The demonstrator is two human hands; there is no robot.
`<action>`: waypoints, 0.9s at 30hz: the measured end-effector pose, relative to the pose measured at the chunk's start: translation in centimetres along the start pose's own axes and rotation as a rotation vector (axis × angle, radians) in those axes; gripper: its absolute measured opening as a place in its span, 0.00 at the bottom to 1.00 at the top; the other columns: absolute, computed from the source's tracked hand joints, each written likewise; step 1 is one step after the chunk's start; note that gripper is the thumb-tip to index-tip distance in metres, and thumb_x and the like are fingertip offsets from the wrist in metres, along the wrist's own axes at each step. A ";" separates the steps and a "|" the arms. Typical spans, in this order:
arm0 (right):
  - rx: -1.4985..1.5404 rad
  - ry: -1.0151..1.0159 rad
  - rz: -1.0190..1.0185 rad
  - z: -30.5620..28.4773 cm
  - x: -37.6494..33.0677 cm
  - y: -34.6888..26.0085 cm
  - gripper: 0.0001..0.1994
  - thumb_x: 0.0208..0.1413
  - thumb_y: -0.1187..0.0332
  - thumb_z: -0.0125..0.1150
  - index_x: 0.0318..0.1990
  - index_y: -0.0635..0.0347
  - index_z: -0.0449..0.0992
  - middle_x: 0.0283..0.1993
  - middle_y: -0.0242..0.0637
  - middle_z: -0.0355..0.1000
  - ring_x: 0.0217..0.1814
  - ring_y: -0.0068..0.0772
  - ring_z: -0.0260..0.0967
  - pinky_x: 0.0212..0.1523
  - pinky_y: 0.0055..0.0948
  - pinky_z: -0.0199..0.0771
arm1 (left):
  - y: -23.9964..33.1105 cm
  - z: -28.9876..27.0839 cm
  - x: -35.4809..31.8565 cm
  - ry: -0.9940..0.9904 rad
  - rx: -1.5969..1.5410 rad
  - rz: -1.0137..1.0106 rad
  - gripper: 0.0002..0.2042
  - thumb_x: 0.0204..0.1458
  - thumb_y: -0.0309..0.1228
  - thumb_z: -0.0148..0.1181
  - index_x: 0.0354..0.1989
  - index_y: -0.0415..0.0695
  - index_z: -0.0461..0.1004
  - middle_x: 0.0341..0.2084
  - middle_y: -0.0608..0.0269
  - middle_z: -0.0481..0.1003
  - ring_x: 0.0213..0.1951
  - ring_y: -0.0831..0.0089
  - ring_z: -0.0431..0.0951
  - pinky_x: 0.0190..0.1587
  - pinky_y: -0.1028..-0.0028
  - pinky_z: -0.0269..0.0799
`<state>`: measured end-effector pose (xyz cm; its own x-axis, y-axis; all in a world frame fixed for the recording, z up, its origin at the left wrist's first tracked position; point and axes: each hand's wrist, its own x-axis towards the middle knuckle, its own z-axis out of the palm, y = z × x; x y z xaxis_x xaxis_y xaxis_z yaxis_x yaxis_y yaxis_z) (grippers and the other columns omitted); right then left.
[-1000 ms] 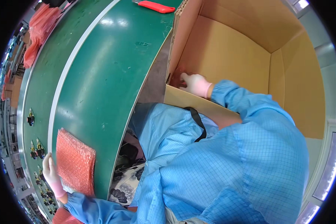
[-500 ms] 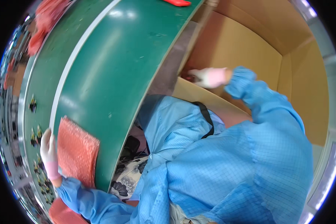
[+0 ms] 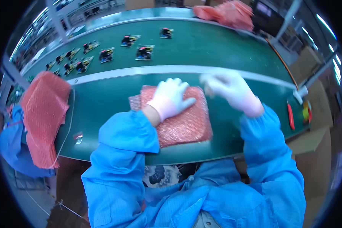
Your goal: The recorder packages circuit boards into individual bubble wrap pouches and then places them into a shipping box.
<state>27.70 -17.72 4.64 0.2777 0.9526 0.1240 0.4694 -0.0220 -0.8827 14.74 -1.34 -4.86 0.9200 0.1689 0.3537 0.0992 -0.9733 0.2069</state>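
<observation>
My left hand (image 3: 171, 97), in a white glove with a pink cuff, lies on a stack of pink bubble-wrap bags (image 3: 186, 127), fingers stretched and thumb out to the right. The stack rests on the green bench directly before me. Just past its far right corner, my right hand (image 3: 231, 91), gloved the same way, hangs above the bench. Its fingers bend toward the left and are smeared by motion, so I cannot make out whether anything is in them. Beyond a pale divider strip stand several small circuit boards (image 3: 144, 52) with dark and yellow parts.
A large pile of pink bubble wrap (image 3: 47, 110) drapes over the bench's left end; more pink wrap (image 3: 235, 14) lies at the far edge. A red-handled tool (image 3: 290, 116) lies at the right, near a cardboard box (image 3: 311, 148). A small clear packet (image 3: 78, 138) sits front left.
My view has swung from the box on the right to the bench. The right hand has come out of the box to above the bench; the left hand now lies on the bags.
</observation>
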 end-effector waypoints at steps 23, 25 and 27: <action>-0.568 0.489 -0.056 0.7 32.2 14.0 0.22 0.53 0.56 0.60 0.48 0.64 0.71 0.43 0.47 0.75 0.44 0.42 0.74 0.48 0.32 0.71 | 0.6 0.7 0.6 -0.073 -0.217 -0.032 0.23 0.45 0.49 0.57 0.38 0.41 0.71 0.34 0.53 0.68 0.39 0.58 0.70 0.40 0.63 0.64; -0.164 0.413 -0.130 -1.1 28.0 12.9 0.17 0.56 0.64 0.59 0.49 0.66 0.70 0.40 0.36 0.74 0.42 0.27 0.72 0.44 0.24 0.71 | 0.8 1.3 1.2 -0.004 -0.128 0.009 0.23 0.45 0.49 0.57 0.39 0.41 0.71 0.34 0.54 0.68 0.40 0.59 0.69 0.42 0.62 0.63; -0.035 0.362 -0.319 0.2 20.7 7.4 0.15 0.57 0.71 0.57 0.50 0.65 0.69 0.39 0.29 0.71 0.39 0.16 0.67 0.41 0.17 0.68 | 0.3 1.1 0.4 0.379 0.009 0.152 0.23 0.43 0.47 0.60 0.39 0.41 0.71 0.34 0.55 0.68 0.41 0.59 0.68 0.43 0.61 0.63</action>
<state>36.72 1.93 0.59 0.3867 0.7466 0.5413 0.6050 0.2376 -0.7599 15.62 -1.78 -5.67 0.7197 0.0663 0.6912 -0.0228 -0.9926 0.1189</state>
